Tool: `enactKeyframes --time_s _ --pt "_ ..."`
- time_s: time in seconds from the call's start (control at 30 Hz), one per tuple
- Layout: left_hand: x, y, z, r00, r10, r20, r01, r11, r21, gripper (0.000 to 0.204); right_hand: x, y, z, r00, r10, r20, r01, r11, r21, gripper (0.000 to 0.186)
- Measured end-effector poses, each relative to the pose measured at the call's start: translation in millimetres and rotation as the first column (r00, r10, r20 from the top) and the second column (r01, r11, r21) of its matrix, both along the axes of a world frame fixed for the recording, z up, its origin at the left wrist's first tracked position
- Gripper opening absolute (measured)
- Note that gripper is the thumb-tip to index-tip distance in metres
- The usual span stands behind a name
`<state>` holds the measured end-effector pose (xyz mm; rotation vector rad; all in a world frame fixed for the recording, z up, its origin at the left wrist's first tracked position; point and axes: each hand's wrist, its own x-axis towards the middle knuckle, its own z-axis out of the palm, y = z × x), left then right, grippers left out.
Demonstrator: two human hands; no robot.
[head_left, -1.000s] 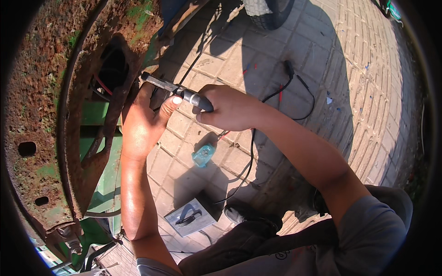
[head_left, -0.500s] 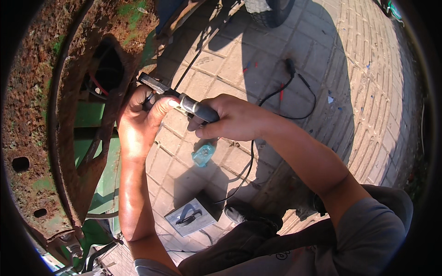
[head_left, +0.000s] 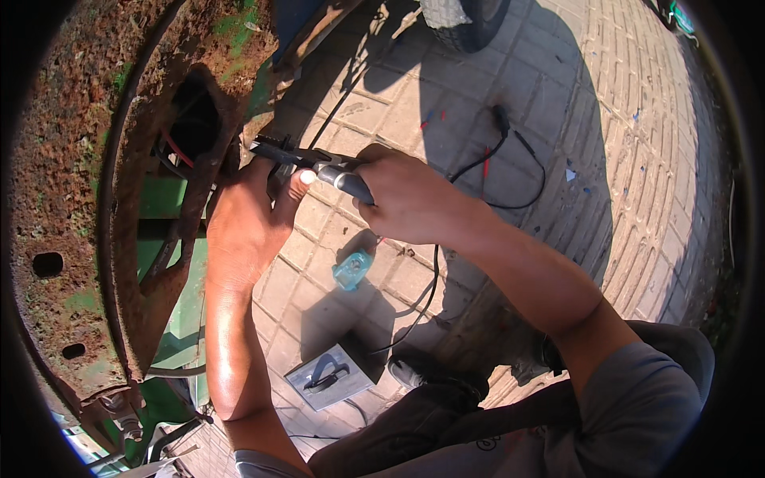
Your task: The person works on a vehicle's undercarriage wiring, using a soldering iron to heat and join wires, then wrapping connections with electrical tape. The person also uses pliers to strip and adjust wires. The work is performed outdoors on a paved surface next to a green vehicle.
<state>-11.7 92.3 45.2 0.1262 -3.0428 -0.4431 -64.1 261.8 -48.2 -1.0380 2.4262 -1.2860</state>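
Note:
Pliers (head_left: 348, 182) with dark handles and a metal collar are gripped by my right hand (head_left: 410, 195), its fingers wrapped round the handles. Their dark jaws (head_left: 275, 150) point left, toward the rusty metal frame (head_left: 171, 103). My left hand (head_left: 249, 219) is at the jaws, back of the hand up and thumb (head_left: 303, 182) bent beside the tool. The left fingers curl out of sight; what they hold is hidden. A red wire (head_left: 177, 151) shows inside the dark opening in the frame, left of my left hand.
A teal translucent plastic piece (head_left: 352, 269) lies on the paving (head_left: 315, 279). Nearer stands a box with a pictured black item (head_left: 328, 374). A black cable (head_left: 434, 279) curves across the ground to a black connector (head_left: 500, 117). A tyre (head_left: 470, 24) stands far off.
My left hand has turned over, from curled fingers facing up to its back showing. The pliers have tilted and shifted slightly right, still in my right hand.

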Motion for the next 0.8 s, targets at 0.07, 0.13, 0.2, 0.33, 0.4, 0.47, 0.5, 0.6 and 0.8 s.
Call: enactKeyframes --time_s 0.07,0.13,0.2,0.33,0.4,0.47,0.5,0.6,0.8 --pt "-0.4 -1.0 -1.7 0.998 -0.034 -0.046 0.033 0.999 -0.011 0.038 -1.7 0.6 3.6 0.997 0.019 -0.075 -0.016 0.999 0.043 0.017" --pt "-1.4 2.7 0.8 1.000 0.026 0.017 -0.028 0.993 0.114 0.041 -1.5 1.8 5.5 0.998 0.027 -0.057 -0.025 0.999 0.037 0.016" --pt "0.1 1.9 -0.2 1.000 0.028 -0.012 -0.027 0.993 0.112 0.043 -2.7 3.1 8.2 0.998 0.064 -0.005 -0.064 0.997 0.039 0.017" --pt "6.7 -7.5 -9.4 0.991 -0.013 -0.131 0.029 0.992 0.120 0.044 -12.3 12.6 23.8 0.883 0.210 0.420 -0.238 0.971 0.015 0.020" --pt "5.8 -13.0 -13.9 0.980 -0.029 -0.199 0.084 0.958 0.274 0.035 -15.0 14.6 21.5 0.719 0.296 0.629 -0.299 0.949 -0.105 0.028" --pt "7.2 -14.3 -12.3 0.984 -0.007 -0.176 0.080 0.907 0.413 0.030 -17.9 14.7 18.0 0.632 0.380 0.675 -0.327 0.921 -0.212 0.030" --pt "7.3 -14.4 -11.8 0.987 0.003 -0.164 0.077 0.874 0.480 0.027 -19.3 14.7 16.6 0.586 0.421 0.692 -0.336 0.904 -0.265 0.031" --pt "7.2 -14.0 -12.2 0.985 -0.012 -0.173 0.108 0.824 0.556 0.023 -21.8 13.2 11.1 0.585 0.504 0.636 -0.376 0.863 -0.338 0.032" --pt "6.1 -17.2 -21.8 0.977 0.012 -0.214 0.129 0.761 0.636 0.026 -24.3 12.1 2.2 0.413 0.585 0.697 -0.325 0.810 -0.487 0.030"
